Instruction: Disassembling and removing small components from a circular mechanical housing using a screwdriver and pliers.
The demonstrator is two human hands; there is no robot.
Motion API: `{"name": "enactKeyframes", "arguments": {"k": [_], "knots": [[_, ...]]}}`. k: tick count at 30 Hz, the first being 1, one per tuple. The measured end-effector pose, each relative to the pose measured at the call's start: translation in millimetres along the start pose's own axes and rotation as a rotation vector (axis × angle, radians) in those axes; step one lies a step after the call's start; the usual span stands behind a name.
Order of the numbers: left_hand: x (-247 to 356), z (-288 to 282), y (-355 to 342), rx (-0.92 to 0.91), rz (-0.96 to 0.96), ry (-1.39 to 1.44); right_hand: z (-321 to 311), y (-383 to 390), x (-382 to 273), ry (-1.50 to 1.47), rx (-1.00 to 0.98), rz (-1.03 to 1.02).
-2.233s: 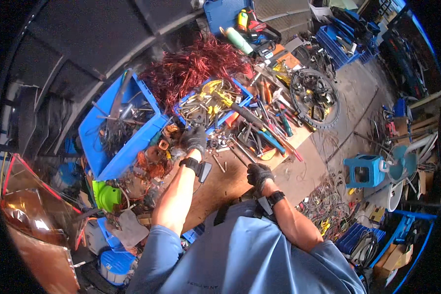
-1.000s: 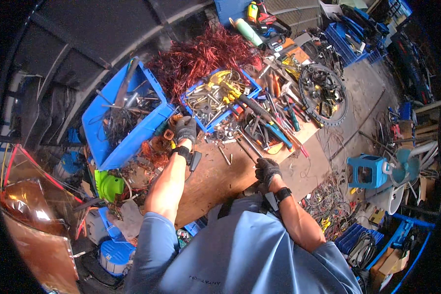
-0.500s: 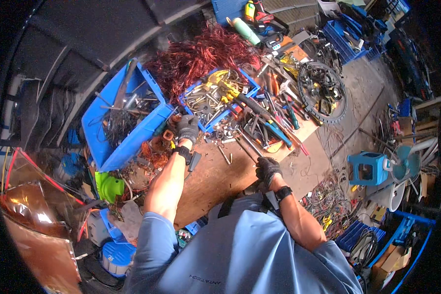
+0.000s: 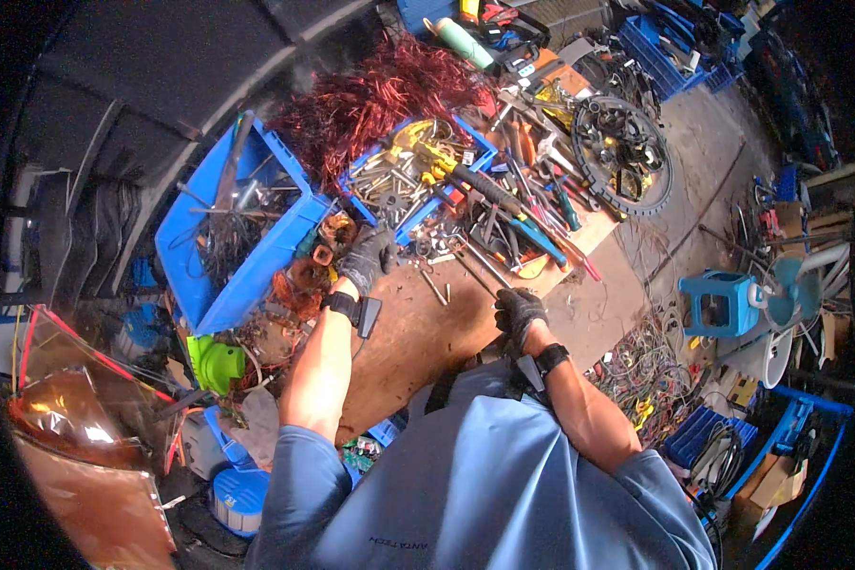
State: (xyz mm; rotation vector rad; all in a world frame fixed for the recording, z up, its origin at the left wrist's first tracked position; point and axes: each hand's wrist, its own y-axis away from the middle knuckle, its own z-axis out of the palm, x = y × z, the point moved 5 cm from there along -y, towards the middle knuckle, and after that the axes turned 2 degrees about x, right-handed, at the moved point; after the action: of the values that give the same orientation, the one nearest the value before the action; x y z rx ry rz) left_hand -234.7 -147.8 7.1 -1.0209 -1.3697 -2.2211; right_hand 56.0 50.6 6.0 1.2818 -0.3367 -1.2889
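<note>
Both my hands wear dark gloves. My left hand (image 4: pixel 370 256) is above the workbench (image 4: pixel 418 328), beside copper coils (image 4: pixel 304 287) and the near edge of a shallow blue tray (image 4: pixel 413 231). Its fingers are curled, and anything inside them is hidden. My right hand (image 4: pixel 521 312) is closed round one end of a thin metal rod (image 4: pixel 478 270), whose far end points up-left toward loose metal parts (image 4: pixel 437 249). The kind of tool cannot be told. Two short metal pins (image 4: pixel 434 288) lie on the wood between my hands.
Left stands a large blue bin (image 4: pixel 280 233) of scrap. Reddish wire (image 4: pixel 375 100) is heaped behind the tray. A yellow-and-black hammer (image 4: pixel 475 180), pliers and other tools pile up at the right, before a tyre (image 4: pixel 665 161). A blue stool (image 4: pixel 717 304) stands farther right.
My left hand has shifted slightly right and toward me, away from the blue bin's corner. My right hand still grips the rod in nearly the same place. The view has tilted slightly.
</note>
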Motion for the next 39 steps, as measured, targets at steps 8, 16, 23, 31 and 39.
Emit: {"name": "enactKeyframes", "arguments": {"k": [8,16,23,31,39], "knots": [[-16.6,9.1,24.6,-0.166,0.016,-0.098,-6.9,0.8,3.6,0.011,0.044,-0.058],[5.3,50.3,82.6,-0.155,0.274,-0.078,7.3,10.5,-6.9,0.049,0.014,-0.109],[26.8,89.2,125.7,-0.218,0.339,-0.085,56.0,51.7,-43.9,0.198,-0.072,-0.256],[33.7,120.0,159.8,-0.156,0.624,-0.650,98.3,89.8,-66.9,0.374,-0.260,-0.456],[13.9,124.1,165.3,-0.146,0.284,-0.191,89.7,86.0,-59.0,0.232,-0.282,-0.394]]}}
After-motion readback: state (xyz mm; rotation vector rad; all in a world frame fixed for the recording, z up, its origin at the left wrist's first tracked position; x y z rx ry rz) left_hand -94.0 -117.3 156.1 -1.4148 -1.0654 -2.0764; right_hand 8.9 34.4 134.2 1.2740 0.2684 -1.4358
